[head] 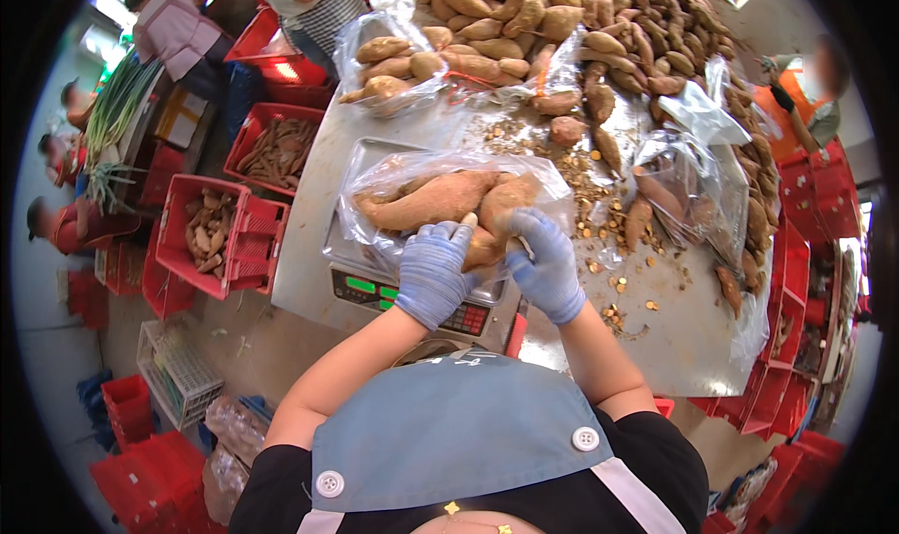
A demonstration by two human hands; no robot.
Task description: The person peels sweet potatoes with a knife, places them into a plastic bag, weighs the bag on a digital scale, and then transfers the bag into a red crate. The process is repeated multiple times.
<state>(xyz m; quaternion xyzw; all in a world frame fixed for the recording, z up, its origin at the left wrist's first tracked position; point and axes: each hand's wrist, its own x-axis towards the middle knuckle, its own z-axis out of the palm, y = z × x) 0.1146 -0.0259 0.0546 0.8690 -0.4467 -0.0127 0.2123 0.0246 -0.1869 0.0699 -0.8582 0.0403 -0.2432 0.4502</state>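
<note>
A clear plastic bag of sweet potatoes lies on the metal pan of a digital scale, its mouth spread open. A large sweet potato lies across the top. My left hand, in a striped blue knit glove, grips a smaller sweet potato at the bag's near side. My right hand, gloved alike, has its fingers bent at the right end of the load, by a blurred sweet potato; whether it grips anything is unclear. The scale's panel with lit green displays sits below my hands.
A heap of sweet potatoes covers the far side of the steel table. Filled bags stand behind the scale; another bag lies right. Cut bits are scattered nearby. Red crates flank the table; other people work around.
</note>
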